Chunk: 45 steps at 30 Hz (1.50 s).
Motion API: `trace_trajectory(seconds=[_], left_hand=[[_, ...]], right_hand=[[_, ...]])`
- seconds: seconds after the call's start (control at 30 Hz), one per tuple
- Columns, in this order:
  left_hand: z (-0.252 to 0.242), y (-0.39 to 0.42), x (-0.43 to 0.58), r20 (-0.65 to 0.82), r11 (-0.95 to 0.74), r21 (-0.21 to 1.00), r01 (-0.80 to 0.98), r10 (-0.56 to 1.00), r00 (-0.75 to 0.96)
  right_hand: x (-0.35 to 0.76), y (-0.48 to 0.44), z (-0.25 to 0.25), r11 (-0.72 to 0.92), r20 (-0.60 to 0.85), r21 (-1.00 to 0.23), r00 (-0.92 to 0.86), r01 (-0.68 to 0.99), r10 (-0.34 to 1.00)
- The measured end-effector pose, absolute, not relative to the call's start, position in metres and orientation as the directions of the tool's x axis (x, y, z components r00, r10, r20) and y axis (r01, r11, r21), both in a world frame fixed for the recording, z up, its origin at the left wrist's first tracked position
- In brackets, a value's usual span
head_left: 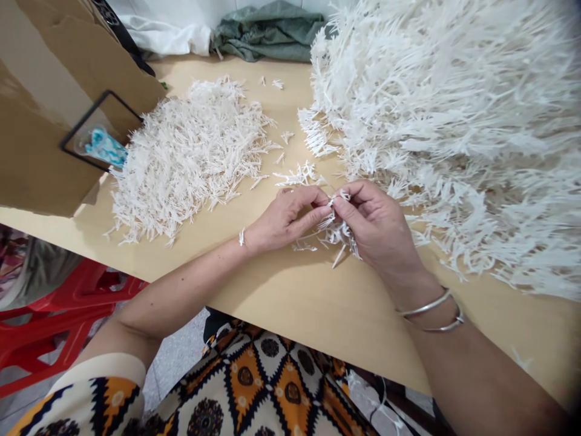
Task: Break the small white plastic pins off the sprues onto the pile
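Observation:
My left hand (295, 217) and my right hand (379, 227) meet over the middle of the table, thumb and fingertips of each pinched together. Between them is a small branched white plastic piece (342, 195), gripped by both hands. More branched white pieces (338, 235) sit just under the fingers, partly hidden by my right hand. A few white bits (297, 175) lie right behind my left fingertips. One small white sprig (241, 237) clings to my left wrist.
On the left of the table (272, 290) lies a low heap of small white sprigs (190, 157). A much larger white pile (454, 121) fills the right. A cardboard box (59, 109) stands far left, cloths (267, 30) at the back, red stools (59, 321) below.

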<state>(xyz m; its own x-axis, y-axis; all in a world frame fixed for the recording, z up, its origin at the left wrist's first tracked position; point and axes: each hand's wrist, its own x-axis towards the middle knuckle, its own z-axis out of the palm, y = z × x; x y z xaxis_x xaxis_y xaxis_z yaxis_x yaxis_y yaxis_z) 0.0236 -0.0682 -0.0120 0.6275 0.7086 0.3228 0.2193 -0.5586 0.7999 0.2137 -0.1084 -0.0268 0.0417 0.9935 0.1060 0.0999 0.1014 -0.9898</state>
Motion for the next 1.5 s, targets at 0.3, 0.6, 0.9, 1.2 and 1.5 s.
trace_trajectory(seconds=[0.3, 0.6, 0.9, 1.2, 1.5], left_hand=[[-0.015, -0.068, 0.024, 0.311, -0.474, 0.875, 0.104, 0.712, 0.63], [-0.017, -0.074, 0.022, 0.275, -0.403, 0.883, 0.243, 0.861, 0.428], [-0.021, -0.075, 0.02, 0.582, -0.539, 0.632, 0.557, 0.805, 0.118], [-0.022, -0.08, 0.03, 0.38, -0.638, 0.556, 0.533, 0.765, 0.519], [-0.017, -0.081, 0.031, 0.297, -0.643, 0.537, 0.546, 0.75, 0.591]], right_hand=[[0.204, -0.103, -0.031, 0.096, 0.127, -0.982, 0.193, 0.161, 0.973], [0.208, -0.102, -0.03, 0.109, 0.126, -0.991, 0.226, 0.083, 0.966], [0.209, -0.103, -0.029, 0.111, 0.113, -0.994, 0.217, 0.022, 0.97], [0.207, -0.104, -0.023, 0.108, 0.094, -0.992, 0.187, -0.068, 0.978], [0.209, -0.102, -0.033, 0.151, 0.139, -0.986, 0.159, -0.067, 0.978]])
